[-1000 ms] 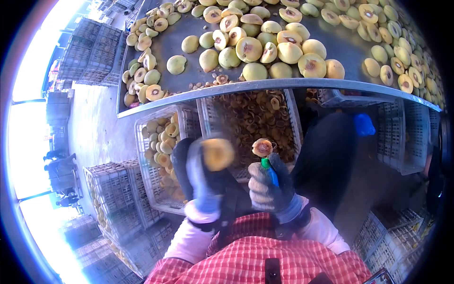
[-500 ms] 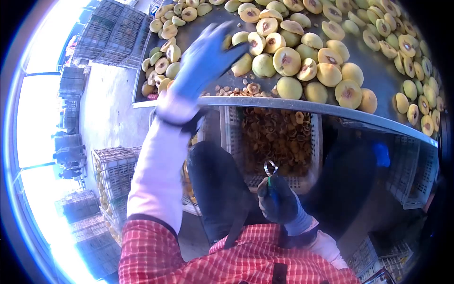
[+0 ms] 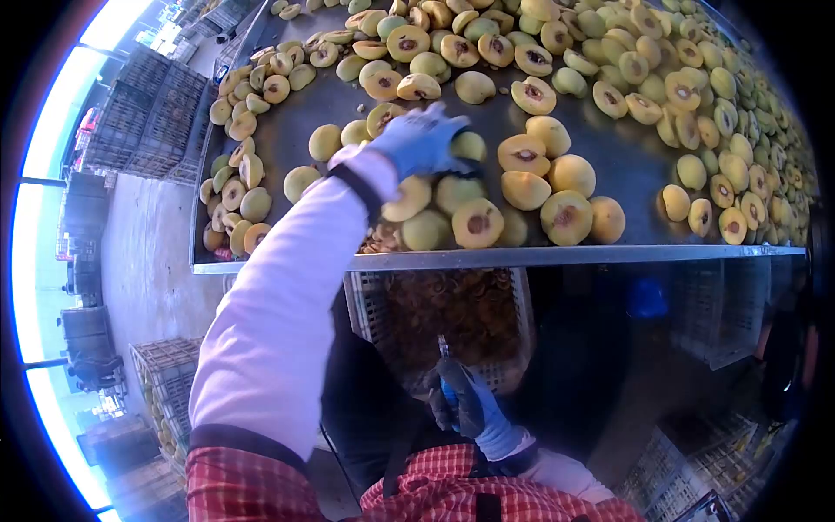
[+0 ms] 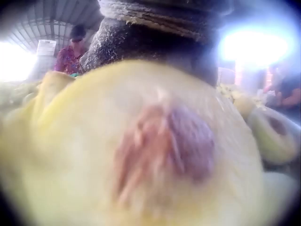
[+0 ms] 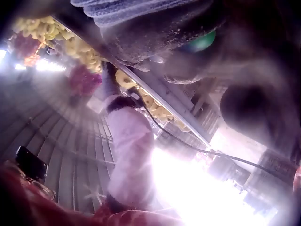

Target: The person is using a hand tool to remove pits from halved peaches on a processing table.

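Gloved in blue-grey, my left hand [image 3: 417, 143] reaches over the metal table among cut peach halves. Its fingers and dark thumb grip a greenish peach half [image 3: 470, 146]. In the left wrist view a peach half [image 4: 94, 122] fills the frame, its brown-red pit [image 4: 169, 146] facing the camera and a dark gloved finger behind it. Low in front of the body, my right hand [image 3: 470, 404], also gloved, holds a coring tool [image 3: 444, 346] by its blue-green handle, the metal tip pointing up. In the right wrist view part of the green handle [image 5: 203, 42] shows under the glove.
More peach halves [image 3: 565, 217] cover much of the table [image 3: 622, 187], heaped at the right. Below its raised metal edge [image 3: 522, 257] stands a crate [image 3: 369, 309] of brown scraps. Stacked crates [image 3: 170, 365] stand on the left, with another crate [image 3: 709, 304] under the table's right side.
A peach half in the left hand and another piece at the tool are gone from the hands. The left hand has swung up over the table and rightward, and now grips a peach half.
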`<state>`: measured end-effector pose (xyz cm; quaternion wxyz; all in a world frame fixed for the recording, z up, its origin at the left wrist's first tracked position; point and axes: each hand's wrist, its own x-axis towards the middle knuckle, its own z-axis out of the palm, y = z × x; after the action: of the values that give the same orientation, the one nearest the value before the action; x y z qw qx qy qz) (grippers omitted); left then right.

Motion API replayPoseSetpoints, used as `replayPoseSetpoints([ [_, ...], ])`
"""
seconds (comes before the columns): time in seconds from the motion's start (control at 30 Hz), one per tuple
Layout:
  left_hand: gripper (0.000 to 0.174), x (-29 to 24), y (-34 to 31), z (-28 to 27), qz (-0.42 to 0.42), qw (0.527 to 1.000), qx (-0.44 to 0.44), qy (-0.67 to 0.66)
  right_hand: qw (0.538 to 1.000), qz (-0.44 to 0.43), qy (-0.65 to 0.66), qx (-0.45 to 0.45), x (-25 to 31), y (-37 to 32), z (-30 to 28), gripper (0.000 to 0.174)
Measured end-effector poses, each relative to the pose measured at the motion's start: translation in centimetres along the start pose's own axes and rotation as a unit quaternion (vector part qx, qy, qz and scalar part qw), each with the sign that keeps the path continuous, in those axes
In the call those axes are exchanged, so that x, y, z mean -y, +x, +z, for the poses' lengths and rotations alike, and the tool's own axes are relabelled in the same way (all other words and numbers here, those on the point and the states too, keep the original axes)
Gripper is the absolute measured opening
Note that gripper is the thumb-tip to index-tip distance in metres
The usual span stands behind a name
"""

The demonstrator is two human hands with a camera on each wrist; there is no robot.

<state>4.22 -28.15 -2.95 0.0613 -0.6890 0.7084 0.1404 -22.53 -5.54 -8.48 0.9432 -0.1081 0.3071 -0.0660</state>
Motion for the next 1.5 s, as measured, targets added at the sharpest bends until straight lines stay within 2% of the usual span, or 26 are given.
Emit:
replayPoseSetpoints([
  [0.1, 0.072, 3.9, -3.1, 2.0, -0.025, 0.996, -0.007, -0.086, 1.000, -0.001, 0.006, 0.000, -0.1, -0.4, 0.1, 0.043],
  [0.13, 0.059, 5.3, -4.2, 3.1, -0.008, 0.989, -0.058, -0.134, 1.000, -0.004, 0.009, -0.005, -0.2, -0.6, 0.0, 0.043],
  [0.23, 0.043, 3.0, -8.8, 1.4, -0.108, 0.944, -0.253, -0.183, 0.999, -0.036, 0.005, -0.006, 0.0, -1.3, 0.3, 0.043],
  [0.27, 0.036, 1.5, -10.5, 0.9, -0.063, 0.923, -0.307, -0.225, 0.998, -0.060, -0.002, 0.001, 0.5, -2.1, 0.7, 0.043],
  [0.3, 0.029, -0.3, -12.5, 0.6, -0.019, 0.894, -0.359, -0.266, 0.996, -0.083, -0.010, 0.006, 1.1, -2.8, 1.1, 0.042],
  [0.33, 0.028, -2.9, -14.9, 0.4, -0.040, 0.862, -0.322, -0.390, 0.988, -0.120, -0.029, 0.096, 2.0, -3.3, 1.3, 0.039],
  [0.37, 0.027, -5.5, -17.1, 0.6, -0.061, 0.814, -0.281, -0.505, 0.981, -0.126, -0.038, 0.142, 3.5, -4.0, 2.1, 0.038],
  [0.43, 0.030, -9.4, -20.4, 2.3, -0.069, 0.689, -0.240, -0.681, 0.962, -0.132, -0.055, 0.231, 5.3, -5.4, 3.7, 0.035],
  [0.47, 0.029, -11.2, -21.7, 2.4, -0.095, 0.690, -0.238, -0.677, 0.985, -0.136, -0.083, 0.068, 4.2, -5.4, 4.4, 0.031],
  [0.5, 0.027, -12.5, -22.8, 2.5, -0.120, 0.691, -0.235, -0.673, 0.937, -0.255, -0.238, 0.033, 3.0, -4.5, 3.4, 0.029],
  [0.53, 0.028, -12.7, -23.3, 4.2, -0.132, 0.684, -0.251, -0.672, 0.848, -0.363, -0.386, -0.002, 1.5, -2.5, 1.6, 0.027],
  [0.6, 0.029, -13.1, -24.7, 6.6, -0.129, 0.743, -0.302, -0.583, 0.758, -0.420, -0.498, -0.029, 0.7, -1.8, 1.2, 0.025],
  [0.63, 0.029, -13.3, -25.3, 7.7, -0.127, 0.770, -0.323, -0.535, 0.791, -0.385, -0.475, -0.028, 0.5, -2.3, 1.5, 0.025],
  [0.7, 0.033, -15.1, -25.7, 8.0, -0.141, 0.750, -0.324, -0.559, 0.849, -0.314, -0.423, -0.032, 0.4, -3.4, 2.4, 0.024],
  [0.73, 0.034, -16.0, -25.9, 8.1, -0.148, 0.740, -0.325, -0.570, 0.765, -0.416, -0.489, -0.044, -0.7, -2.6, 1.6, 0.022],
  [0.77, 0.036, -16.5, -25.9, 8.2, -0.145, 0.732, -0.338, -0.573, 0.759, -0.421, -0.493, -0.058, -0.7, -2.9, 1.7, 0.021],
  [0.83, 0.039, -16.6, -25.8, 8.5, -0.160, 0.640, -0.336, -0.673, 0.745, -0.431, -0.502, -0.086, -0.2, -3.4, 2.0, 0.019],
  [0.87, 0.038, -16.3, -26.3, 8.8, -0.170, 0.700, -0.328, -0.611, 0.789, -0.388, -0.464, -0.107, 0.0, -3.6, 2.3, 0.018],
  [0.97, 0.035, -16.1, -26.9, 8.7, -0.198, 0.765, -0.308, -0.530, 0.773, -0.383, -0.492, -0.115, -0.1, -3.6, 1.7, 0.018],
  [1.0, 0.032, -16.3, -27.0, 8.5, -0.206, 0.768, -0.306, -0.523, 0.752, -0.405, -0.508, -0.114, -0.1, -3.7, 1.8, 0.018],
  [1.13, 0.030, -17.4, -26.8, 10.5, -0.186, 0.719, -0.416, -0.525, 0.765, -0.381, -0.507, -0.114, -0.4, -4.3, 2.1, 0.018],
  [1.3, 0.032, -18.6, -26.6, 10.8, -0.177, 0.721, -0.420, -0.522, 0.798, -0.404, -0.438, -0.092, -1.6, -4.1, 1.4, 0.021],
  [1.37, 0.032, -18.8, -26.7, 10.9, -0.164, 0.715, -0.419, -0.535, 0.712, -0.486, -0.494, -0.113, -3.8, -2.9, -0.6, 0.022],
  [1.43, 0.033, -18.7, -26.7, 11.0, -0.154, 0.730, -0.403, -0.531, 0.725, -0.488, -0.477, -0.095, -4.5, -2.9, -1.2, 0.020],
  [1.5, 0.034, -18.3, -26.8, 10.9, -0.135, 0.745, -0.379, -0.533, 0.830, -0.403, -0.383, -0.038, -3.9, -4.0, -0.9, 0.021],
])
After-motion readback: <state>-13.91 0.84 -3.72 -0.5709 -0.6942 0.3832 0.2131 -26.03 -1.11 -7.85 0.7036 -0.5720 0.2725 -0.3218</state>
